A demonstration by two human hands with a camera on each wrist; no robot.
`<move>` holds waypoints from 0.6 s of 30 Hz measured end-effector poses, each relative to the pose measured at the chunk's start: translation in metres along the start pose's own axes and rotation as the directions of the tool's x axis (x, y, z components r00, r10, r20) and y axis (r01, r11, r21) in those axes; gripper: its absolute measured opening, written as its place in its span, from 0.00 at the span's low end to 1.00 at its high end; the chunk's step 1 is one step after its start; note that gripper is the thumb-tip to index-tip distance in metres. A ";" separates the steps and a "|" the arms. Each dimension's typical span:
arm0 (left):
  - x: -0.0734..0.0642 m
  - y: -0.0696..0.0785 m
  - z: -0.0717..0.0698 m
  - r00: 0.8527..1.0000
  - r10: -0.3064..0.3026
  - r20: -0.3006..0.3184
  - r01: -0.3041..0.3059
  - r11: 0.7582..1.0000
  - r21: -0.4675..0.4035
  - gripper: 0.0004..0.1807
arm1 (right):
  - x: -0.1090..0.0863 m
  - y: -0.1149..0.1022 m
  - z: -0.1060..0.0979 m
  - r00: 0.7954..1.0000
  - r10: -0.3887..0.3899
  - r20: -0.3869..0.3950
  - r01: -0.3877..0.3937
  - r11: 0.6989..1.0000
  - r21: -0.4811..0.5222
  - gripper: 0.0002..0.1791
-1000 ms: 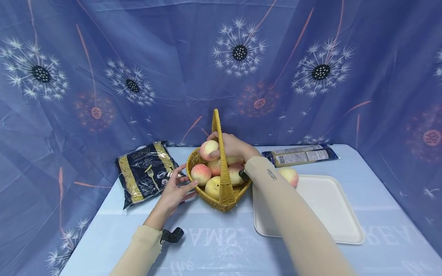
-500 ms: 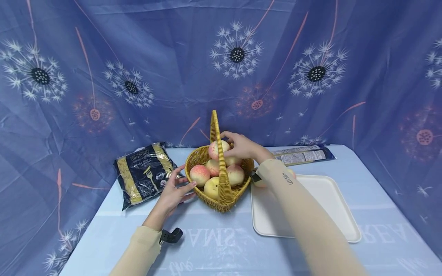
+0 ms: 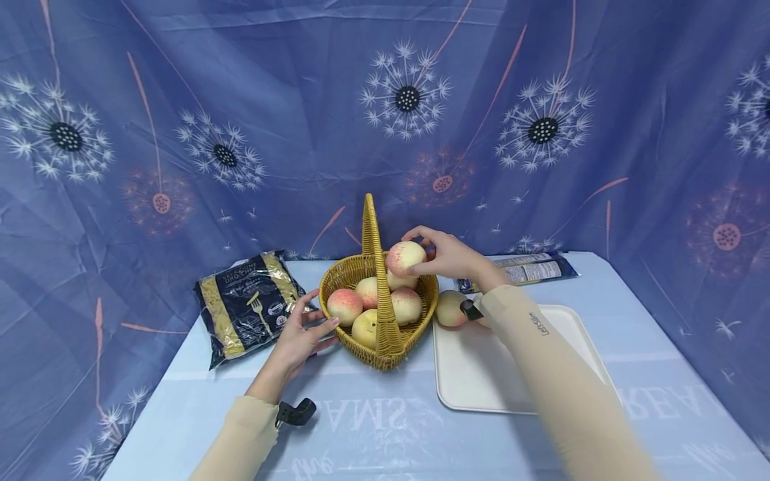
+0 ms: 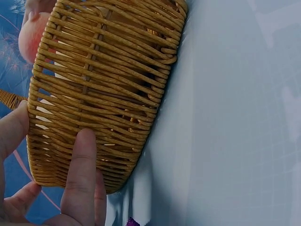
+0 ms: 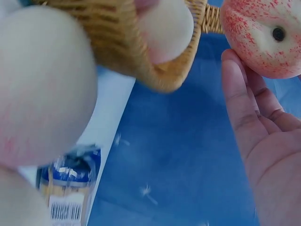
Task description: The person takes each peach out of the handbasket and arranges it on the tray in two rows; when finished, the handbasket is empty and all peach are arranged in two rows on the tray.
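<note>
My right hand [image 3: 452,256] grips a yellow-and-red peach [image 3: 404,259] above the right side of the wicker basket [image 3: 385,361]. In the right wrist view the dark stem end of that peach [image 5: 263,28] shows, with fingertips against its underside. Several peaches lie in the basket, among them a reddish one [image 3: 345,307] at the left and a yellow one [image 3: 364,329] at the front, partly behind the tall handle. My left hand [image 3: 301,339] rests against the basket's left side. The left wrist view has its fingers [image 4: 83,174] extended along the woven wall [image 4: 103,89].
To the right stands a white tray [image 3: 463,387] with a peach [image 3: 450,308] at its back left corner; my right forearm covers part of it. A dark pasta bag [image 3: 249,307] lies left of the basket. Behind the tray is a long blue packet [image 3: 535,269].
My right hand has carried the peach rightward from behind the basket handle to the handle's right side. My left hand has stayed at the basket. The camera view has shifted slightly.
</note>
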State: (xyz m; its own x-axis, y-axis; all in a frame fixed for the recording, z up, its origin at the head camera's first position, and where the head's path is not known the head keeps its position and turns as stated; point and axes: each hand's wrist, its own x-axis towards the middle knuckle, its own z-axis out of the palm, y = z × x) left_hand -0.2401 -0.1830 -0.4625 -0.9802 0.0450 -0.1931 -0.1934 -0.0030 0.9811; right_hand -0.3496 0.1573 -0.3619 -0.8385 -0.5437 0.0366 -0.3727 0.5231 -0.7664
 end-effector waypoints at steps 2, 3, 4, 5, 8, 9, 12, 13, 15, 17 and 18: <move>0.000 0.000 0.000 1.000 -0.002 -0.001 0.002 1.000 0.004 0.45 | -0.006 0.002 -0.005 1.000 0.015 -0.007 -0.015 1.000 0.013 0.34; 0.000 0.001 0.000 1.000 -0.003 -0.003 0.003 1.000 0.005 0.45 | -0.010 0.004 -0.007 1.000 0.023 -0.013 -0.023 1.000 0.016 0.34; 0.000 0.001 0.000 1.000 -0.006 -0.005 0.006 1.000 0.007 0.45 | -0.013 0.004 -0.009 0.999 0.032 -0.018 -0.031 0.999 0.021 0.34; 0.000 0.001 0.000 1.000 -0.008 -0.009 0.008 1.000 0.007 0.45 | -0.016 0.006 -0.012 0.999 0.036 -0.024 -0.036 0.999 0.021 0.35; 0.001 0.001 0.000 1.000 -0.007 -0.010 0.007 1.000 0.011 0.46 | -0.025 0.012 -0.018 0.998 0.046 -0.040 -0.045 0.999 0.007 0.35; 0.002 0.001 0.000 1.000 -0.007 -0.011 0.007 1.000 0.011 0.45 | -0.028 0.014 -0.020 0.998 0.047 -0.047 -0.048 0.999 -0.005 0.35; 0.002 0.000 -0.001 1.000 -0.003 -0.006 0.003 1.000 0.012 0.45 | -0.036 0.023 -0.025 0.997 0.049 -0.064 -0.052 0.998 -0.039 0.36; 0.002 0.000 -0.001 1.000 -0.001 -0.004 0.001 1.000 0.013 0.45 | -0.039 0.025 -0.027 0.996 0.051 -0.069 -0.054 0.997 -0.047 0.35; 0.002 -0.001 -0.001 1.000 -0.003 -0.003 0.003 1.000 0.012 0.45 | -0.045 0.030 -0.030 0.995 0.051 -0.083 -0.057 0.996 -0.064 0.35; 0.003 -0.001 -0.001 1.000 -0.004 -0.006 0.004 1.000 0.010 0.46 | -0.051 0.035 -0.034 0.994 0.053 -0.095 -0.060 0.996 -0.073 0.35; 0.003 -0.001 0.000 1.000 -0.006 -0.006 0.006 1.000 0.009 0.46 | -0.054 0.037 -0.035 0.993 0.055 -0.101 -0.063 0.995 -0.075 0.35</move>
State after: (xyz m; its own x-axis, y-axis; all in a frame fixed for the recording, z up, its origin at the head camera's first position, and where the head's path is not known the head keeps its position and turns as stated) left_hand -0.2423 -0.1832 -0.4644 -0.9792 0.0394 -0.1988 -0.1987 0.0063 0.9800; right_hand -0.3318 0.2293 -0.3699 -0.8934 -0.4453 0.0590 -0.3484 0.6040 -0.7168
